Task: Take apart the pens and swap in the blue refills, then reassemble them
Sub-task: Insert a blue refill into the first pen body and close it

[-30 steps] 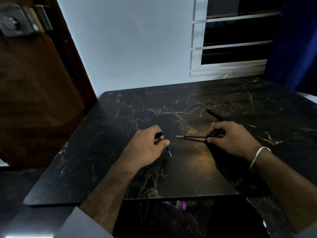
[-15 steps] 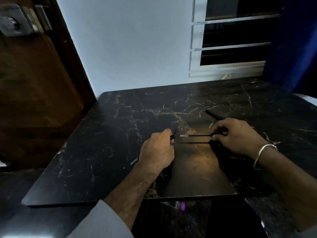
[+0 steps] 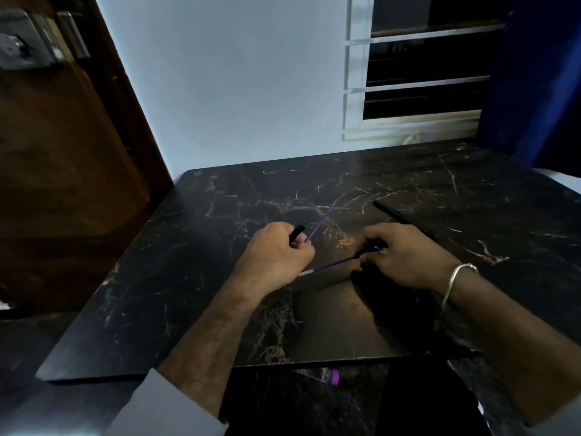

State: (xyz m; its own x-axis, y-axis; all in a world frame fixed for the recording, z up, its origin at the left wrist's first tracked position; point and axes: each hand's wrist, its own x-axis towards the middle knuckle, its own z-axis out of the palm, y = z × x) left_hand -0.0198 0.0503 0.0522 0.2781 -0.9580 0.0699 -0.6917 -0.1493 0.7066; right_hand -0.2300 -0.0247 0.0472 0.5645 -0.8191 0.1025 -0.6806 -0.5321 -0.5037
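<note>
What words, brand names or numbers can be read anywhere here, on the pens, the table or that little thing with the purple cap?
None: no readable text shows anywhere in this dim view.
Pen part in the left hand: dark piece, no print visible.
Blue refill held by the right hand: too thin and blurred to show markings.
Black pen piece on the table: no lettering visible.
Purple-capped object below the table edge: too blurred to read.

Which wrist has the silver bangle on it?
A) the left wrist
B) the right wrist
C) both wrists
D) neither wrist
B: the silver bangle circles the wrist behind the right hand, while the wrist behind the left hand is bare.
</note>
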